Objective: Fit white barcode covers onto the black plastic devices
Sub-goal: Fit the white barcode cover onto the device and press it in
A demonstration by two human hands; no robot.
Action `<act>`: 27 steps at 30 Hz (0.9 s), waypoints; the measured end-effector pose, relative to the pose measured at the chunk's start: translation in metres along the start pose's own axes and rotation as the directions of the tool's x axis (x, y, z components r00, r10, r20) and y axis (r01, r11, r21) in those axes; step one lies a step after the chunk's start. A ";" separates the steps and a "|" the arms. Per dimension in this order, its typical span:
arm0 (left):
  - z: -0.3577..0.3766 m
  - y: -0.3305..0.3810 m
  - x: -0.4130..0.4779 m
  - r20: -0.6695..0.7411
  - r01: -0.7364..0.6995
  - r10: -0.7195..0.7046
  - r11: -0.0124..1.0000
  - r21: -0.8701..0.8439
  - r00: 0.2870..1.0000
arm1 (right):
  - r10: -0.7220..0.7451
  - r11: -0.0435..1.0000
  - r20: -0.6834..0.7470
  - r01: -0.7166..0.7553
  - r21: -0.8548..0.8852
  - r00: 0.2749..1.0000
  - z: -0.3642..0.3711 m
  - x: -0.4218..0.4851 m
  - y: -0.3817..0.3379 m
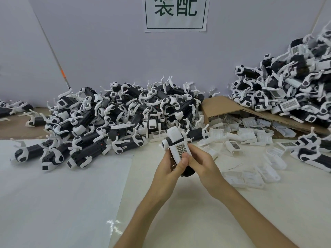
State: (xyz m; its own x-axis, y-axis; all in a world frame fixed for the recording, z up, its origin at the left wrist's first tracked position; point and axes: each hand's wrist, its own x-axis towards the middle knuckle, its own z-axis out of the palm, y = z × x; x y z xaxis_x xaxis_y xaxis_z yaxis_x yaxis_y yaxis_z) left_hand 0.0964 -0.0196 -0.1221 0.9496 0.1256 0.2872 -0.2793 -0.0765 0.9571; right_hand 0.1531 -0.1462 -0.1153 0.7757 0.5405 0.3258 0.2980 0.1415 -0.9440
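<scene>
Both forearms reach in from the bottom edge and meet above the table (232, 212), just in front of the middle pile of devices (111, 113). The left hand (167, 170) curls round the underside of a black device (187, 172), its thumb pressing the near end of the white barcode cover (180, 149) on top. The right hand (202, 163) curls over the device's right side, fingertips on the cover. The cover's code is too small to read. A wall sign (176, 11) reads "装配" in green.
</scene>
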 end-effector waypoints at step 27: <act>0.002 -0.008 -0.002 -0.001 -0.068 0.068 0.994 0.086 0.998 | 0.086 0.995 -0.013 -0.085 0.058 0.996 -0.001 0.001 -0.010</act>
State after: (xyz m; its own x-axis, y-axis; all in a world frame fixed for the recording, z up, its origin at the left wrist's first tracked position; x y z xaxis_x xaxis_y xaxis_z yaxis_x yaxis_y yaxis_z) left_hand 0.0968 -0.0208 -0.1300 0.9284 0.1209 0.3515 -0.3295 -0.1700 0.9287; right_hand 0.1513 -0.1482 -0.1059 0.8055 0.5399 0.2441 0.1982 0.1426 -0.9697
